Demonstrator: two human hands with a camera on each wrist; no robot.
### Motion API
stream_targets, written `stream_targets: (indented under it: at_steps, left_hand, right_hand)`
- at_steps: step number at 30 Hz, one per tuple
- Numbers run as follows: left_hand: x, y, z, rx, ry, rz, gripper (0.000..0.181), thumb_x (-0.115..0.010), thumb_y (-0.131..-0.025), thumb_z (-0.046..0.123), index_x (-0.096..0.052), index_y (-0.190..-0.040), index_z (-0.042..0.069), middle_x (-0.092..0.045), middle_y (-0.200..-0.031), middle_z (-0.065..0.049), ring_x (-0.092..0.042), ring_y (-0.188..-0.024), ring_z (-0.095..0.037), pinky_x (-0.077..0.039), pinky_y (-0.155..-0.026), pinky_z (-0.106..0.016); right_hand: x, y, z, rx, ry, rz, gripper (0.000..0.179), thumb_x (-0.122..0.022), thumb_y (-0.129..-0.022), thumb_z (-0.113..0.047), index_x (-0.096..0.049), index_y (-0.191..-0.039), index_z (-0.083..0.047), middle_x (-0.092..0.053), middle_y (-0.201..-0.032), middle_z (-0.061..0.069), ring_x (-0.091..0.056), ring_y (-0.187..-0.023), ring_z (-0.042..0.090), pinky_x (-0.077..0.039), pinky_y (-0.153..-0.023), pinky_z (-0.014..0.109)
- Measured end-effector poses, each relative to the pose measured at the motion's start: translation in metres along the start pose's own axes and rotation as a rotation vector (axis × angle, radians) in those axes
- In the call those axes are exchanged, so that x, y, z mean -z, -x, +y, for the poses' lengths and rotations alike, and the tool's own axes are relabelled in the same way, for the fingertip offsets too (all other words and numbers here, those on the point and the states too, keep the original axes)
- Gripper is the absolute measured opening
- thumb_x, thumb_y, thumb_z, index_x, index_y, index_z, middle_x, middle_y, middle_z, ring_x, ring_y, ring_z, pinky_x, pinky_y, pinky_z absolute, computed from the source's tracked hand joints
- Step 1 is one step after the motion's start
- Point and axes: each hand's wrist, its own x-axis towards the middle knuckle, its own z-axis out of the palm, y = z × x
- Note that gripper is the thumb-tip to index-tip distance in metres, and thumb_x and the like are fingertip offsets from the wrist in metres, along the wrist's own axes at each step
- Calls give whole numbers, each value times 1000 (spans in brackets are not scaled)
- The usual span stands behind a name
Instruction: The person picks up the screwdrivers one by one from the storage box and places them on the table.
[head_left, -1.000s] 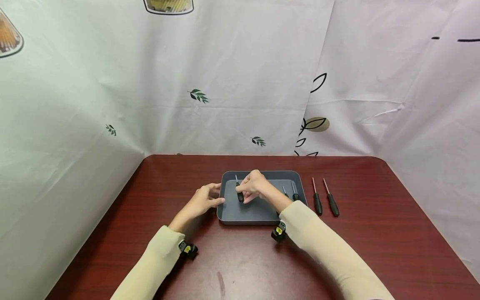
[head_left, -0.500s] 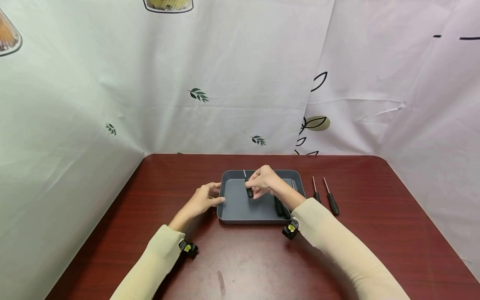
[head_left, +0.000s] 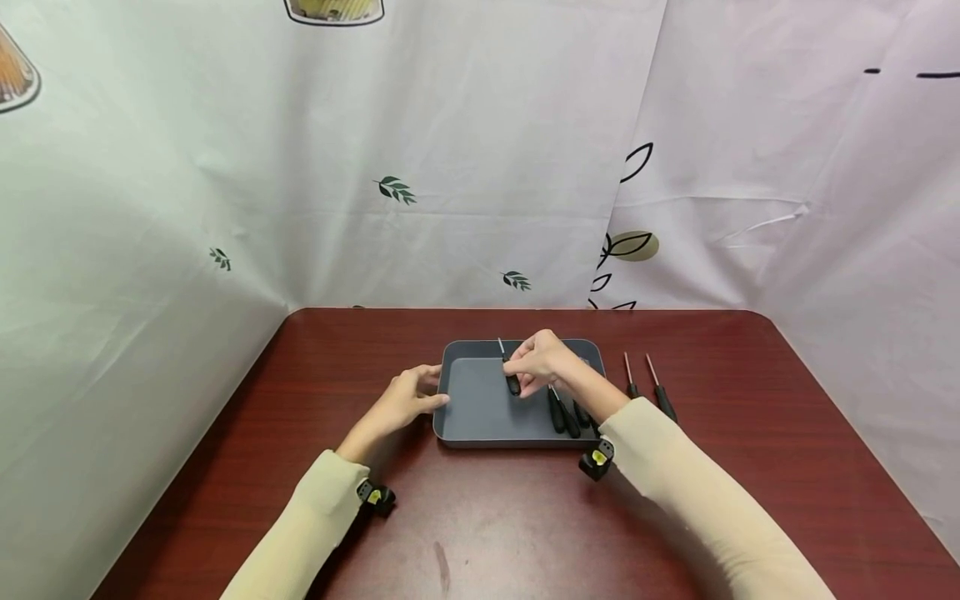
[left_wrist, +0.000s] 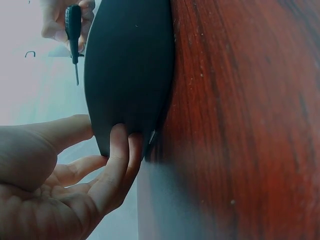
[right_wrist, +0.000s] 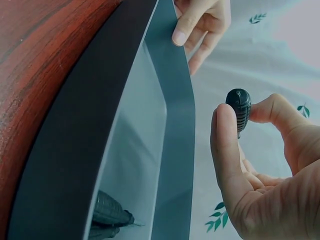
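Note:
My right hand (head_left: 542, 362) pinches a black-handled screwdriver (head_left: 512, 382) between thumb and fingers, above the grey tray (head_left: 480, 438). Its thin metal shaft points away from me in the head view. In the right wrist view the ribbed handle (right_wrist: 240, 105) faces the camera, end on. My left hand (head_left: 405, 400) holds the tray's left end: the thumb lies over the rim, and fingers (left_wrist: 117, 150) rest against the outer wall in the left wrist view. Several more black-handled screwdrivers (head_left: 557, 412) lie in the tray's right part, partly hidden by my right forearm.
Two screwdrivers (head_left: 660, 392) with reddish shafts lie on the brown table (head_left: 360, 342) right of the tray, their handles partly covered by my right sleeve (head_left: 675, 483). A white patterned curtain (head_left: 465, 150) stands behind the table and along both its sides.
My right hand has moved to the right across the tray with the screwdriver, uncovering handles at the tray's front right. My left hand has stayed at the tray's left end.

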Motion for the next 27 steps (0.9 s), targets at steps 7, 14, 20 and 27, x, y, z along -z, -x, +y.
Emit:
stream_targets:
  at_steps: [7,14,20,27]
  left_hand:
    - [0,0,0,5,-11,-9,58,-67,-94,-3,-38,-142,-18,-55,-124,-39,-70,-93,-42,-61,-76,-41]
    - [1,0,0,22,-20,-7,58,-68,-94,-1,-41,-143,-15,-57,-124,-36,-71,-92,-36,-62,-76,-37]
    - [1,0,0,27,-24,-7,58,-68,-93,-1,-41,-143,-13,-58,-124,-35,-72,-91,-35,-62,-75,-37]
    - [1,0,1,40,-34,-7,58,-68,-93,-1,-41,-144,-13,-57,-125,-34,-72,-91,-34,-62,-75,-37]
  right_hand:
    - [10,3,5,-8,1,-9,17,-70,-86,1,-66,-99,11,-62,-63,11,-62,-51,15,-62,-66,43]
    - [19,7,7,-11,-29,-14,18,-68,-84,2,-65,-100,11,-61,-63,10,-61,-51,13,-62,-59,35]
    - [25,11,10,-12,-77,-12,27,-67,-87,4,-62,-110,17,-64,-72,12,-62,-53,13,-62,-60,34]
    - [31,15,14,-3,-95,-27,32,-66,-87,4,-61,-114,19,-66,-75,12,-62,-52,11,-62,-60,34]
